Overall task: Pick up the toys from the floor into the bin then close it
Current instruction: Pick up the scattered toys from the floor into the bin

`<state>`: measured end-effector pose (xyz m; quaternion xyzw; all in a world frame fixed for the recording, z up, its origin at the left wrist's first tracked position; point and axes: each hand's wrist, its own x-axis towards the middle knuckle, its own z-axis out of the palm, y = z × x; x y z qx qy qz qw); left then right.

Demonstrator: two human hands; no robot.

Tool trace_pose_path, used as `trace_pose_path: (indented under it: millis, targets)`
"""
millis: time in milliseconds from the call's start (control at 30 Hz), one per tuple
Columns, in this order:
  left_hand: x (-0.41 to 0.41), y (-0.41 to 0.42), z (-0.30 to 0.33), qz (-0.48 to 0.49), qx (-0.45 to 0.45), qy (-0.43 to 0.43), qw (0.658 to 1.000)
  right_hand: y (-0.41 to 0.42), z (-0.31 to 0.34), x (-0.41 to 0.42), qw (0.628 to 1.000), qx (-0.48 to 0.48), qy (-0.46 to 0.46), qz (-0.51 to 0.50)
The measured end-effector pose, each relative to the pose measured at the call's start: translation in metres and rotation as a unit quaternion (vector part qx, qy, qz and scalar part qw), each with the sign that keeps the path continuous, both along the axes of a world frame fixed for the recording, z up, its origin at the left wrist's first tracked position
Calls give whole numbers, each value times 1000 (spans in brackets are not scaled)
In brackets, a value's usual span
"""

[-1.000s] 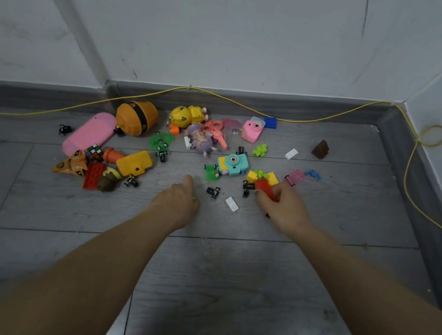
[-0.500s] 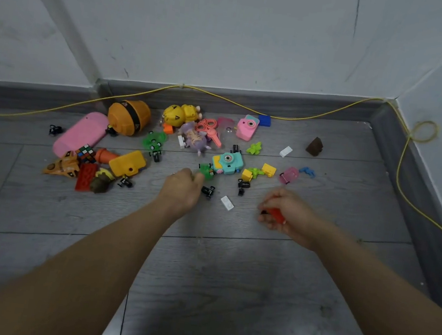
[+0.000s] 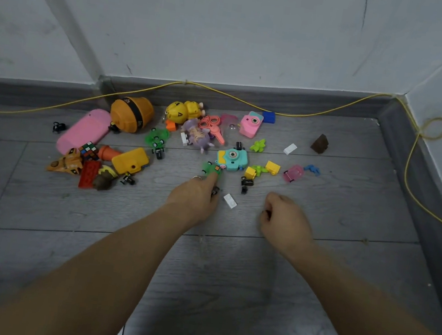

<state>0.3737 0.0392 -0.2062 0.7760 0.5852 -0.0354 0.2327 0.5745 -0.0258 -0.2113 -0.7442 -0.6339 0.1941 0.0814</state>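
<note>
Head view: toys lie scattered on a grey floor [image 3: 226, 293] across the frame's middle, below the wall.
Left hand [image 3: 195, 196]: at centre, forefinger stretched out onto a green toy [image 3: 210, 168]; whether it grasps anything, I cannot tell.
Right hand [image 3: 284, 221]: right of centre, fingers curled under; contents hidden.
White brick [image 3: 230, 200]: between the hands.
Teal camera [image 3: 231, 159]: just above the green toy.
Bin: outside the frame.

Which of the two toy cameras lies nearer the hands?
The teal camera, just beyond the left hand; the pink camera sits farther back by the wall.
</note>
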Motion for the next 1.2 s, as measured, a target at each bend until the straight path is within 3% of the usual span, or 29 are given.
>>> trace_pose_path:
  millis: [67, 133, 200, 267, 300, 367, 433, 567, 633, 833, 1033, 1200]
  targets:
    - [-1, -1, 1, -39, 15, 24, 999, 7, 2, -2, 998, -19, 50, -36]
    - [-1, -1, 3, -48, 8, 26, 998, 16, 7, -7, 971, -47, 189, -137]
    - [-1, -1, 6, -34, 3, 14, 999, 26, 17, -11, 879, -84, 394, -256]
    - [-3, 0, 10, -9, 2, -10, 1000, 33, 28, -12, 776, -97, 547, -299]
    - [-2, 0, 13, 7, 0, -25, 1000, 36, 32, -11, 745, -102, 587, -301]
    - [-1, 1, 16, 44, -10, -69, 997, 42, 34, -9, 724, -115, 611, -297]
    - [3, 2, 18, 59, -20, -98, 993, 46, 27, -10, 749, -118, 579, -299]
    - [13, -2, 13, -18, -20, -72, 997, 52, 13, -16, 922, -48, 326, -205]
    - [16, -5, 8, -23, -23, -46, 998, 54, 11, -21, 967, -5, 218, -132]
    - [24, -11, 7, -1, -24, -2, 1000, 57, -2, -21, 988, 54, 123, -79]
    - [38, -11, 7, -23, -17, 104, 994, 61, -8, -23, 996, -20, 13, -81]
    - [38, -8, 9, -54, -13, 126, 991, 60, -5, -36, 997, -20, -73, -11]
